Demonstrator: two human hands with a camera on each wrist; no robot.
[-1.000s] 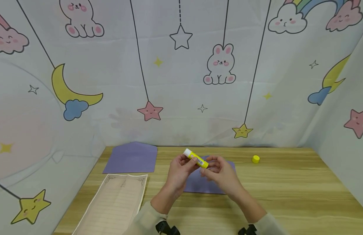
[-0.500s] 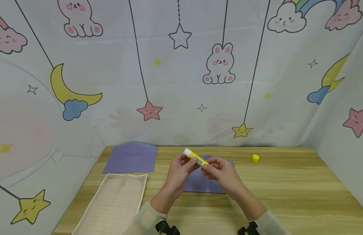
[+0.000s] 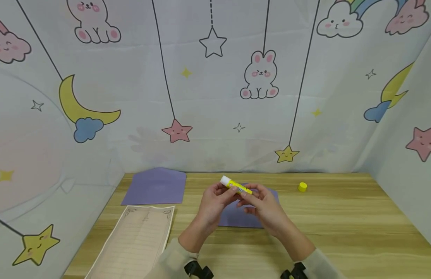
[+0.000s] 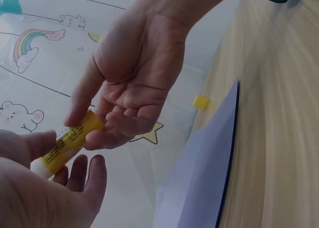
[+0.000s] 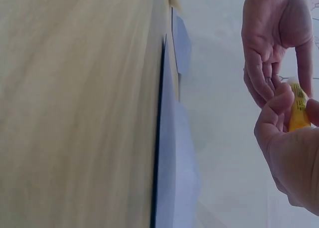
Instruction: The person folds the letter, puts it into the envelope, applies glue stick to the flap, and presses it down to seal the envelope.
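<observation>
A yellow glue stick point(image 3: 240, 187) with a white end is held above the table, its white end up and to the left. My left hand point(image 3: 215, 202) pinches it near the white end between thumb and fingers. The yellow base end is pinched by my right hand point(image 3: 265, 209), as the left wrist view also shows on the glue stick point(image 4: 71, 141). Beneath both hands a purple envelope point(image 3: 232, 215) lies on the table, partly hidden by them. The yellow cap point(image 3: 303, 187) sits apart on the table, to the right of the hands.
Another purple envelope point(image 3: 154, 188) lies at the back left of the wooden table point(image 3: 340, 224). In front of it is a sheet of lined letter paper point(image 3: 135, 238) with ornamented corners. A printed curtain point(image 3: 215, 97) hangs behind the table.
The right thumb and fingers have shifted onto the base end of the glue stick. The stick has tilted slightly flatter and moved a little right. The left hand keeps its hold.
</observation>
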